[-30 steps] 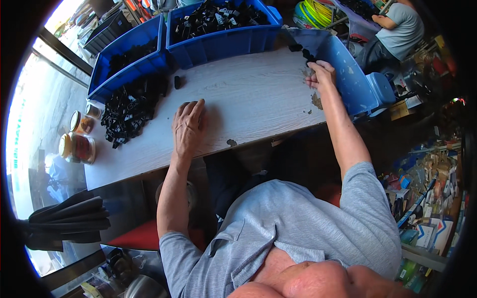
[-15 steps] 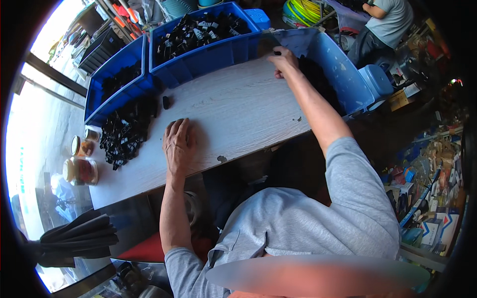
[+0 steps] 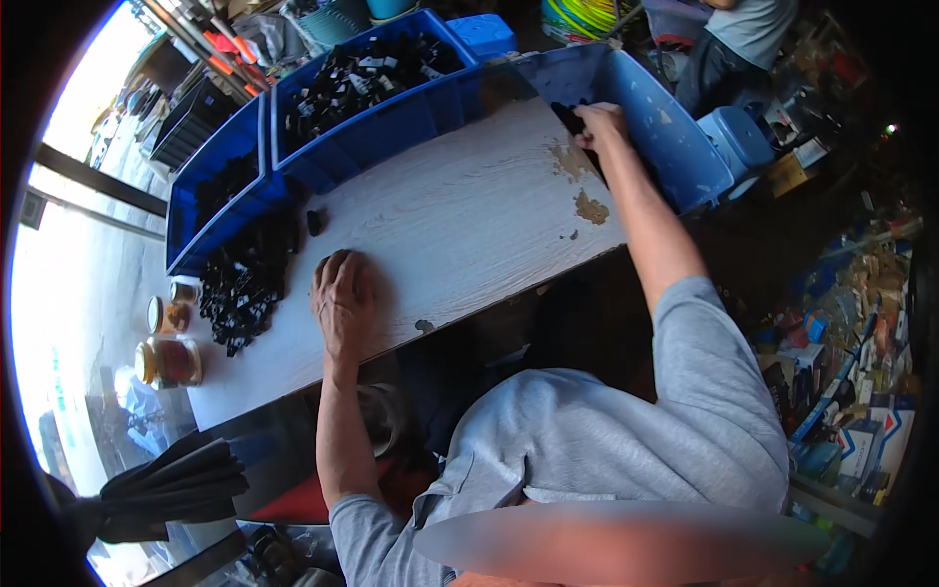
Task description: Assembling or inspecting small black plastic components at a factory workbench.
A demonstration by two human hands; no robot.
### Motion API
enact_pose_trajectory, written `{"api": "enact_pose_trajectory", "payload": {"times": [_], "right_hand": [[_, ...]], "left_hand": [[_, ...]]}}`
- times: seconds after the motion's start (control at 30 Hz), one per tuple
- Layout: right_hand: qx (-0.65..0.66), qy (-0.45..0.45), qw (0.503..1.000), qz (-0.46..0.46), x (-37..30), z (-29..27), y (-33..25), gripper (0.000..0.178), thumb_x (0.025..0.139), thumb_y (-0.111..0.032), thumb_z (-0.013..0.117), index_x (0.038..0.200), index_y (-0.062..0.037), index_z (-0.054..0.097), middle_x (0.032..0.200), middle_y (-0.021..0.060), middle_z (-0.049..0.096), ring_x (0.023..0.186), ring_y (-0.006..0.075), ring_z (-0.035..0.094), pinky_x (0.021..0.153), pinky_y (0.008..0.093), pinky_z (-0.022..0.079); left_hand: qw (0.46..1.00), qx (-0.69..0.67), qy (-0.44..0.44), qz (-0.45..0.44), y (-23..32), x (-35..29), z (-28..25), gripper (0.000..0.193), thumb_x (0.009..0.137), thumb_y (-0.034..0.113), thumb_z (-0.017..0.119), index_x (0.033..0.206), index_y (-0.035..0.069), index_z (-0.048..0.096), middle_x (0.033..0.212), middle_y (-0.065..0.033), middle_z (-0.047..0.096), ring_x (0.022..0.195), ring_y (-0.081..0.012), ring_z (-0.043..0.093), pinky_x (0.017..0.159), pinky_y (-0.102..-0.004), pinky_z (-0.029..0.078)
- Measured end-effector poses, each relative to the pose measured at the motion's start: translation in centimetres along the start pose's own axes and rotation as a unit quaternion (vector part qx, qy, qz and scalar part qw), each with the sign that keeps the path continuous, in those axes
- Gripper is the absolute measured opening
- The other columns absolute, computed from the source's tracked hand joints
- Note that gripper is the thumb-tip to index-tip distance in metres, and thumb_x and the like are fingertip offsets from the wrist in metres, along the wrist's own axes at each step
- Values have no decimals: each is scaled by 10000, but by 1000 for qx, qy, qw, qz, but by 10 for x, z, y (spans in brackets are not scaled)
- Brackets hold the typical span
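My left hand (image 3: pixel 342 301) rests on the pale wood-grain table, its fingers curled down and close together. Its fingertips and anything under them are hidden. Off to the right, my right hand (image 3: pixel 602 125) reaches over the table's end into a blue bin (image 3: pixel 675 137). Its fingers are drawn together against dark black pieces (image 3: pixel 567 117); which piece they grip, if any, cannot be made out. A single black part (image 3: pixel 315 222) lies on the table beyond my left hand. Left of it spreads a heap of small black parts (image 3: pixel 243 293).
Two blue crates, one at far left (image 3: pixel 220 210) and one at the back (image 3: pixel 372 147), hold more black parts. Lidded jars (image 3: pixel 171 362) stand near the table's left edge. A blue stool (image 3: pixel 734 142) is beside the right bin. Another person (image 3: pixel 748 49) is at the upper right.
My right hand has moved right and nearer, from the table's far right corner into the right bin. My left hand stays in place on the table. The view has shifted slightly.
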State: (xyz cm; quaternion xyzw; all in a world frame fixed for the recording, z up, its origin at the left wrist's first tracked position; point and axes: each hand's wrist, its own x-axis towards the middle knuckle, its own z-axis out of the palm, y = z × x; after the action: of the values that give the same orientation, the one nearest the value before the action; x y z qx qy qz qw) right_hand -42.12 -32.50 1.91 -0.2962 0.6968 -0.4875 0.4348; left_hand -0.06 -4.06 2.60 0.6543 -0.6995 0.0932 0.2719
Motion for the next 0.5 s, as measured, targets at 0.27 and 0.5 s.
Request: {"api": "enact_pose_trajectory", "payload": {"times": [0.27,0.5], "right_hand": [[78,-31,994,-65,-64,-11,-4,195,903,-211,749,1062,-106,709,625,41,553,522,188,614,521,358,579],[103,-100,987,-77,-76,34,6,194,888,-261,774,1030,-152,699,658,6,579,557,159,644,527,329,580]], "left_hand": [[1000,-19,11,9,2,-3,0,241,891,139,680,1124,79,698,1208,-115,673,1164,-357,597,978,-463,470],[1000,-29,7,3,-8,-4,3,290,889,152,699,1171,81,694,1234,-128,670,1188,-361,596,994,-469,476]]}}
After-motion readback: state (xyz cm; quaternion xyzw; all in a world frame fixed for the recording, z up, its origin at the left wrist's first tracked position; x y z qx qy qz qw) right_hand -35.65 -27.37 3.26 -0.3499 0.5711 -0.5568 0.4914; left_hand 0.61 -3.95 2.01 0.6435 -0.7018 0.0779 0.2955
